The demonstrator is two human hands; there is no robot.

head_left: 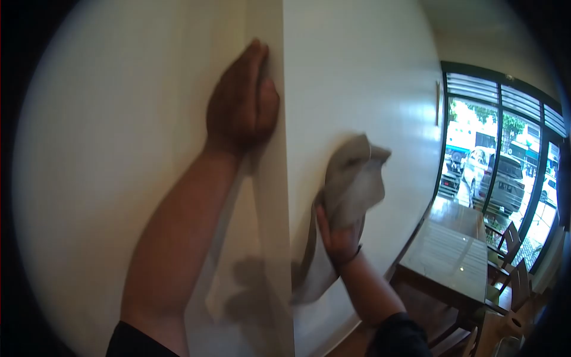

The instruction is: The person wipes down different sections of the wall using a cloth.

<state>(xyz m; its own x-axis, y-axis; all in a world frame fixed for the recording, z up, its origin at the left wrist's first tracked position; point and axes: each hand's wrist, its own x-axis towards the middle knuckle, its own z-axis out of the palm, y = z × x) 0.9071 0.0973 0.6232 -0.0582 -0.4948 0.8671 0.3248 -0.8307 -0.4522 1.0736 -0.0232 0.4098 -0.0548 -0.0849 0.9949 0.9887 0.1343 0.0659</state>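
Note:
My left hand rests against the cream wall, close to a vertical wall edge. Its fingers are stretched out and held together, and nothing shows in them. On the other side of that edge, my right hand holds a grey-beige cloth up to the white wall. Folds of the cloth cover most of the right fingers, and its lower part hangs down to the left of the wrist. A dark band circles the right wrist.
Lower right, a table with a glossy pale top stands near the wall. Wooden chairs line its far side. Beyond are dark-framed glass windows, with parked vehicles outside. A wooden chair or table part shows at the bottom right.

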